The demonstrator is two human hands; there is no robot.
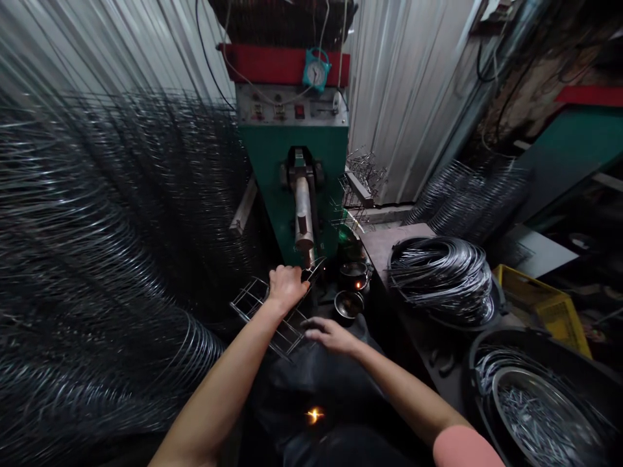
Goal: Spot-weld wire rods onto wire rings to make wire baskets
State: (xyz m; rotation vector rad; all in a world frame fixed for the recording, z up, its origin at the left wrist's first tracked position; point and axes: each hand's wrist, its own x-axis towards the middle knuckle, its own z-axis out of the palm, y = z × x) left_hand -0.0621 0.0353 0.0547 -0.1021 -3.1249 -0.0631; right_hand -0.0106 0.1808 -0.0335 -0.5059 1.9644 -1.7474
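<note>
My left hand (288, 285) is closed on the upper part of a wire rack (253, 295), a small frame of thin metal rods. The rack sits tilted just under the arm of a green spot welding machine (263, 155), its upper edge close to the electrode tip (309, 258). Fingers stretched out, my right hand (327, 333) is at the rack's lower right side; whether it touches the rods I cannot tell. A bright spark (314, 414) glows over my dark-clothed lap.
Tall stacks of wire frames (117, 214) crowd the left side. On the right are a tub of wire rings (442, 279), a black tub (479, 344) holding a bowl of short rods (535, 415), and a yellow crate (574, 318). Small metal bowls (349, 303) stand beside the machine.
</note>
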